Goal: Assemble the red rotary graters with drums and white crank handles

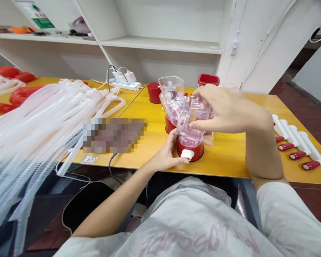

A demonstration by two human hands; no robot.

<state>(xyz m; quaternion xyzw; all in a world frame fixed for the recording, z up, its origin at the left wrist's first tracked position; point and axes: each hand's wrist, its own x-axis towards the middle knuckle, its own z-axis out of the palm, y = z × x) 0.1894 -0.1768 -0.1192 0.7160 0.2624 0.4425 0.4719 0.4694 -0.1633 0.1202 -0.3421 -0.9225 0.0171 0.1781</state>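
In front of me on the yellow table stands a clear plastic housing [190,123] on a round red base [199,152], with a white fitting [187,154] low on its front. My left hand [164,155] grips the base from the left, its thumb by the white fitting. Over the top reaches my right hand [222,110], its fingers and thumb closed around the upper part of the clear housing. Just behind, partly hidden, is a similar clear unit [171,87] on its own red base [169,125].
A red cup-shaped part [153,93] and a red square container [208,79] stand farther back. Several white cranks with red grips [299,142] lie at right. Long translucent plastic strips [50,117] hang over the left edge. A power strip [125,85] and a blurred patch lie left of centre.
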